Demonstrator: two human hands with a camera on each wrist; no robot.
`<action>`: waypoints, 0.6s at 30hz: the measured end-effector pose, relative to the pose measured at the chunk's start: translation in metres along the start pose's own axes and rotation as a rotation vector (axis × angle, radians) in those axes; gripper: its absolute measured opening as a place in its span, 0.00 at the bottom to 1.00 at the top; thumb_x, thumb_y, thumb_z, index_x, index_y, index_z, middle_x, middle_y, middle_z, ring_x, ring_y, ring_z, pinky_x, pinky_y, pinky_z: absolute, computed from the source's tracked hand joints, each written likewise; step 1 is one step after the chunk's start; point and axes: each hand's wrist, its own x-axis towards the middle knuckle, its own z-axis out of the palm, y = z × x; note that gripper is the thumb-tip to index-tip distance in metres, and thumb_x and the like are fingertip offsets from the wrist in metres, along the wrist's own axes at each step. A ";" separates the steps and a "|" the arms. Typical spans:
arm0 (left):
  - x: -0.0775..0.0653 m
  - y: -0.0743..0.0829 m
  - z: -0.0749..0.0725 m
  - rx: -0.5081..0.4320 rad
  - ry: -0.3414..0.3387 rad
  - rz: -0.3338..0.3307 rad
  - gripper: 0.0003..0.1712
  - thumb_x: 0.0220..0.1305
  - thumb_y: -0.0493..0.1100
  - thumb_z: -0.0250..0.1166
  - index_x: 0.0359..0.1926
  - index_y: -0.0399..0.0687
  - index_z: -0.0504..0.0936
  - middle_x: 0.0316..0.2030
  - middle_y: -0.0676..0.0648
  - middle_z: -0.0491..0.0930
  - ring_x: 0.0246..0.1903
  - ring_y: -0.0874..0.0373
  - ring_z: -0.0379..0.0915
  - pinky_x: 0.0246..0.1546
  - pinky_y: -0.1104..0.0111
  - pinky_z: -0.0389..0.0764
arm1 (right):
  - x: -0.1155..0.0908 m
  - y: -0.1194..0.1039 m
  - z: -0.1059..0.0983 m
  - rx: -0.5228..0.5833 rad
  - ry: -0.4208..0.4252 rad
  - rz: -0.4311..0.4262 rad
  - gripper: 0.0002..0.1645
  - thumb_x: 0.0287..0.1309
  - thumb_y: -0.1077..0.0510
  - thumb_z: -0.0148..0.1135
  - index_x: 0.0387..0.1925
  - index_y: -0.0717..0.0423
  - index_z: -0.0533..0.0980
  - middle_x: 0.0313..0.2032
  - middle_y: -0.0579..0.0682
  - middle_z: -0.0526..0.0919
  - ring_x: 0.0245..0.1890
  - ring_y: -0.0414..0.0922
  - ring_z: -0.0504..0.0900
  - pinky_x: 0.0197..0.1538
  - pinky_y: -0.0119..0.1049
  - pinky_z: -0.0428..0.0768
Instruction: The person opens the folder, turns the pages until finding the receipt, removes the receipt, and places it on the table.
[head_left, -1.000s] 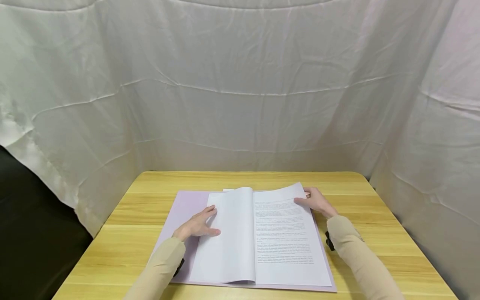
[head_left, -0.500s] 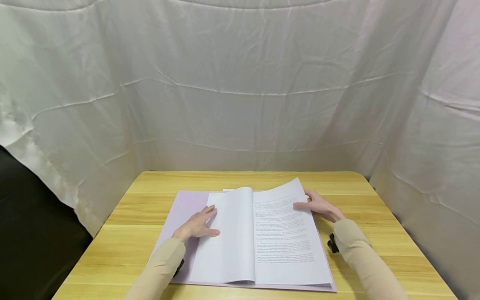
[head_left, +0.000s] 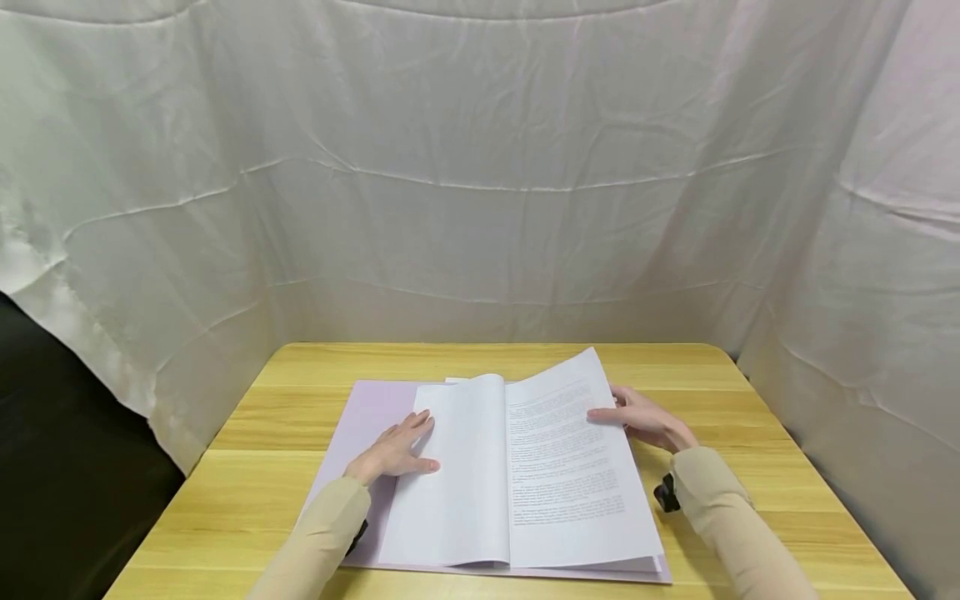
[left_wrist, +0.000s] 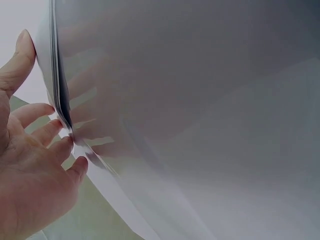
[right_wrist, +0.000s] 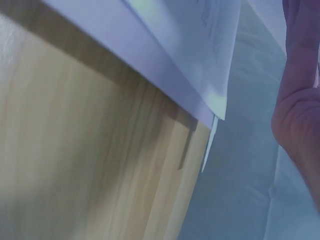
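A lilac folder [head_left: 378, 402] lies open on the table with a stack of white paper in it. My left hand [head_left: 392, 452] rests on the blank left-hand pages [head_left: 457, 500], fingers spread and thumb pointing right. In the left wrist view, its fingertips [left_wrist: 56, 125] are right at the edge of the sheet stack. On the other side, a printed page [head_left: 566, 467] curves up at its far right corner. My right hand [head_left: 647, 418] pinches that page's right edge, thumb on the printed face and fingers largely hidden behind it. More paper shows beneath the page's lower right corner.
The wooden table [head_left: 757, 467] extends around the folder on both sides. A small white paper edge [head_left: 454, 380] sticks out past the folder's far side. Grey-white curtains [head_left: 480, 233] hang behind and beside the table, with a black area [head_left: 67, 467] at left.
My right hand has moved slightly nearer and to the right, lifting the printed page higher at its far corner; its near corner has also risen off the stack. My left hand has stayed put.
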 end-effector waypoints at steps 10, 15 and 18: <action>0.001 -0.001 0.002 -0.017 0.007 0.016 0.50 0.62 0.52 0.71 0.75 0.31 0.58 0.78 0.32 0.50 0.78 0.33 0.41 0.78 0.38 0.44 | -0.002 -0.006 0.006 0.013 0.011 -0.035 0.24 0.73 0.61 0.52 0.62 0.75 0.67 0.46 0.52 0.90 0.42 0.48 0.90 0.43 0.43 0.89; 0.000 -0.002 0.003 -0.028 0.015 0.031 0.50 0.62 0.51 0.71 0.75 0.31 0.58 0.78 0.32 0.50 0.78 0.33 0.41 0.77 0.38 0.44 | -0.002 -0.010 0.010 0.008 0.052 -0.047 0.23 0.74 0.59 0.52 0.61 0.73 0.70 0.44 0.50 0.90 0.40 0.48 0.91 0.42 0.42 0.89; 0.000 -0.001 0.002 -0.045 0.014 0.037 0.50 0.62 0.51 0.71 0.75 0.31 0.58 0.78 0.32 0.50 0.78 0.33 0.41 0.78 0.38 0.43 | -0.002 -0.013 0.012 0.018 0.068 -0.055 0.24 0.74 0.58 0.53 0.61 0.74 0.70 0.44 0.51 0.90 0.40 0.48 0.91 0.42 0.42 0.89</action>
